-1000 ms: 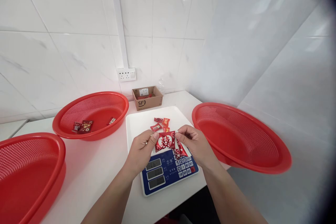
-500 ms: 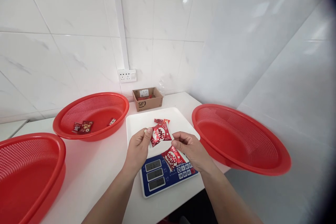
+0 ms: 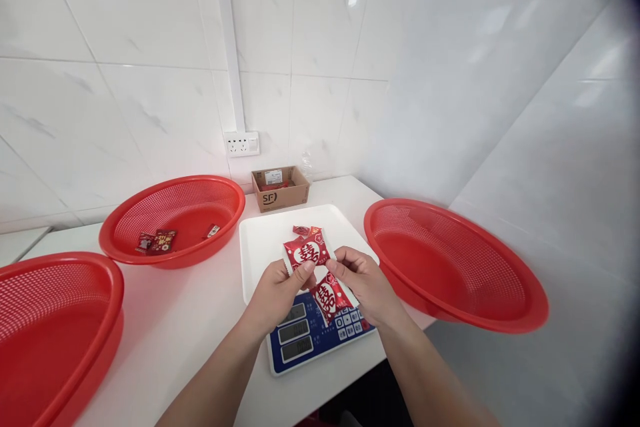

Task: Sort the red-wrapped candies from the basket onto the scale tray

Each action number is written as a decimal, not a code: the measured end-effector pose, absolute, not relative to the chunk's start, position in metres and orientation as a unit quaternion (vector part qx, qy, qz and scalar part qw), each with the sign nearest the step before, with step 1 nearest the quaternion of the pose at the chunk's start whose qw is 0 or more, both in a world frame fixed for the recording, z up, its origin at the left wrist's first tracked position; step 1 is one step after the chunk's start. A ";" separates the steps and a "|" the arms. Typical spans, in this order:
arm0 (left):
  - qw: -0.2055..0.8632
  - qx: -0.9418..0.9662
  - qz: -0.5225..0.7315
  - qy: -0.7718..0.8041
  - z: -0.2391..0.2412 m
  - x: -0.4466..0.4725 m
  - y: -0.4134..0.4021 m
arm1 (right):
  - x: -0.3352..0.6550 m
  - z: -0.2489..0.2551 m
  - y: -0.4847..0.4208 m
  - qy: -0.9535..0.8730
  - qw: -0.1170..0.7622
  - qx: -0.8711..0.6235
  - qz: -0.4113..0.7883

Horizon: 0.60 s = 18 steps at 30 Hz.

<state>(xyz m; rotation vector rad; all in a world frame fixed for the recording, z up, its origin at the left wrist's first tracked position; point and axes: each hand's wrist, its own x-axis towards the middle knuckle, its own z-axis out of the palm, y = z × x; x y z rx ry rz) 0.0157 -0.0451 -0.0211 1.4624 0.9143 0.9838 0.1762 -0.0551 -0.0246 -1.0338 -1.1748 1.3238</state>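
Note:
Between my hands, above a white weighing scale point(image 3: 257, 240), is a red candy packet point(image 3: 307, 250) with a white circle and a red character. My left hand point(image 3: 280, 293) pinches its lower edge with the thumb on top. My right hand point(image 3: 364, 283) is closed at its lower right corner, where a second, similar red candy packet point(image 3: 327, 297) hangs over the scale's blue keypad panel. Whether the two packets are joined I cannot tell. Just behind the upper packet, smaller red wrapped pieces point(image 3: 302, 231) show on the scale's pan, partly hidden.
A red basket point(image 3: 450, 267) stands on the right. On the left are two more: a rear basket point(image 3: 173, 250) holding several small packets point(image 3: 163, 240), and a front basket point(image 3: 50, 340). Behind the scale sits a cardboard box point(image 3: 283, 197) with red contents, near a wall socket point(image 3: 243, 143).
My left hand has moved right and slightly down, its thumb now on the upper packet's lower edge. That packet has turned more level. My right hand has barely moved.

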 end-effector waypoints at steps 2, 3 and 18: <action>0.557 0.606 0.419 0.383 -0.022 0.016 -0.044 | 0.176 -0.025 -0.055 -0.492 0.520 -0.429 0.550; 0.561 0.601 0.421 0.383 -0.023 0.016 -0.044 | 0.176 -0.024 -0.056 -0.493 0.521 -0.429 0.549; 0.548 0.576 0.453 0.405 -0.021 0.014 -0.041 | 0.179 -0.024 -0.057 -0.496 0.510 -0.457 0.534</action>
